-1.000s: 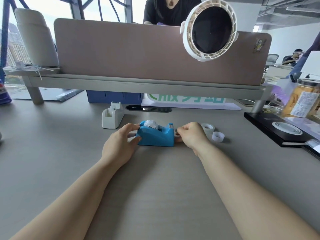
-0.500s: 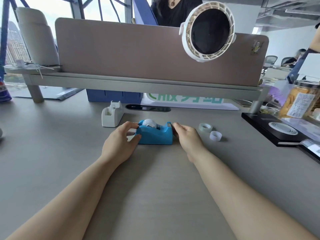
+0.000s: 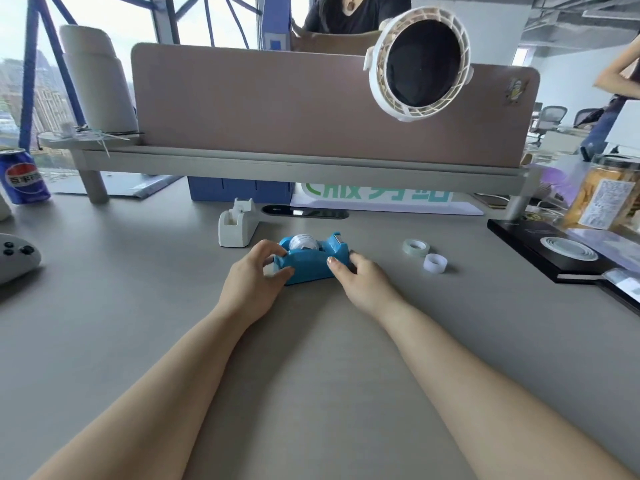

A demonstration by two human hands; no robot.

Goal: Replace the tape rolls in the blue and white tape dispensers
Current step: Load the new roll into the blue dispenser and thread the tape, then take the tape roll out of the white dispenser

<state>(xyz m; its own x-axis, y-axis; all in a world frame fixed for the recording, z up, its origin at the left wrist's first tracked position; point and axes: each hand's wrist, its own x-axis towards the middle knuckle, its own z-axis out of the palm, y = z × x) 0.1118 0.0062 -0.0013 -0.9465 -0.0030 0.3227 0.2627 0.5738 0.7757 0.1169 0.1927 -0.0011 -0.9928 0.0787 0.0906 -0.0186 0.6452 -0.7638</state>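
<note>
Bracing the blue plastic wedge-shaped tape dispenser (image 3: 310,263) from both ends, the two bare hands rest on the grey laminate desk (image 3: 104,323) at centre view. The left hand (image 3: 254,277) lies at the dispenser's 9 o'clock end, thumb on the near side wall and fingers curled round the rear, loosely pinching the body. The right hand (image 3: 356,278) lies at the 3 o'clock end below the cutter, thumb tip pressed to the near wall; its fingers are hidden behind the body, so whether they clasp it cannot be told. A white roll of tape (image 3: 304,242) sits in the dispenser's cradle, between and just above both grips. The dispenser is likely rigid and bottom-weighted, with smooth side walls; hold it low on the walls and keep clear of the serrated cutter. The roll is probably light and stiff; lift it by its rim. The white plastic tape dispenser (image 3: 237,228), cradle empty, stands near at 11 o'clock from the blue one. A translucent greenish tape roll (image 3: 415,246) and a small white ring-shaped core (image 3: 435,263) lie apart at 3 o'clock, touching neither hand.
</note>
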